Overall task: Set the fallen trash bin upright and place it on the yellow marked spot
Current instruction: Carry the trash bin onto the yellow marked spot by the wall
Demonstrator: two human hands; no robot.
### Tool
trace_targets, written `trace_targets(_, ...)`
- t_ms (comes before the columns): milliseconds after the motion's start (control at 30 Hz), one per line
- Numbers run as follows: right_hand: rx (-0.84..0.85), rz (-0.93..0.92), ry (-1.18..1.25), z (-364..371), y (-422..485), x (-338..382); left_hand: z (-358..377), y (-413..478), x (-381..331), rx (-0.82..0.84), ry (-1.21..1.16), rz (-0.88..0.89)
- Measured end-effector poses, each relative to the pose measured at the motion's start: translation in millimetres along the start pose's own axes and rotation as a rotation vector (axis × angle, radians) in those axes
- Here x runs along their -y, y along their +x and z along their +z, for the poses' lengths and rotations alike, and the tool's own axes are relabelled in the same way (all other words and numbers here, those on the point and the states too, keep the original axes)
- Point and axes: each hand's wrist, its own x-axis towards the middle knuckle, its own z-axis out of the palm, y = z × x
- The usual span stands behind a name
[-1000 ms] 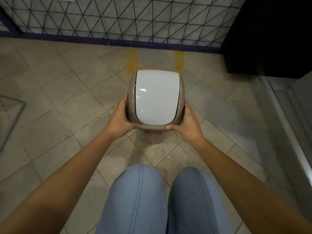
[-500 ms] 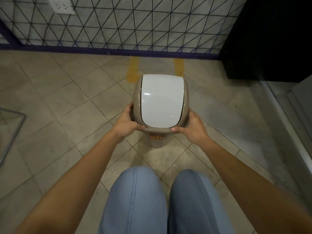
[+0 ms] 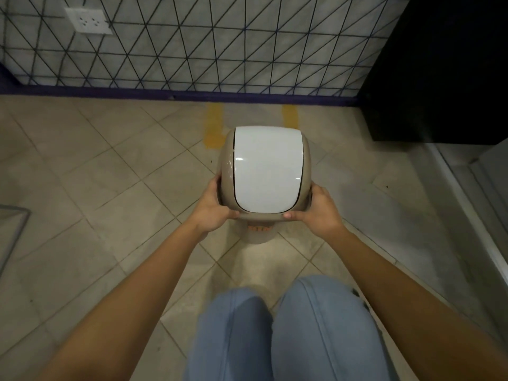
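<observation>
Beige plastic fills my grip: left hand (image 3: 213, 209) at nine o'clock and right hand (image 3: 319, 213) at three, both curled tight on the rim of the upright beige trash bin with its white swing lid (image 3: 265, 171). I judge the carry under way; next, forward toward twelve o'clock, onto the yellow floor stripes (image 3: 214, 127) by the wall.

floor (image 3: 90, 171): beige tiles | yellow marks (image 3: 214, 127) | trash bin (image 3: 266, 169), possibly resting
</observation>
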Motion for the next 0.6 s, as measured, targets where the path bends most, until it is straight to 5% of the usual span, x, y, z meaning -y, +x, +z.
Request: trace_targets(600,-0.019,-0.073,0.030,-16.6,68.2,5.5,-2.0,68.7,-12.1,-0.033,-0.041,-0.015)
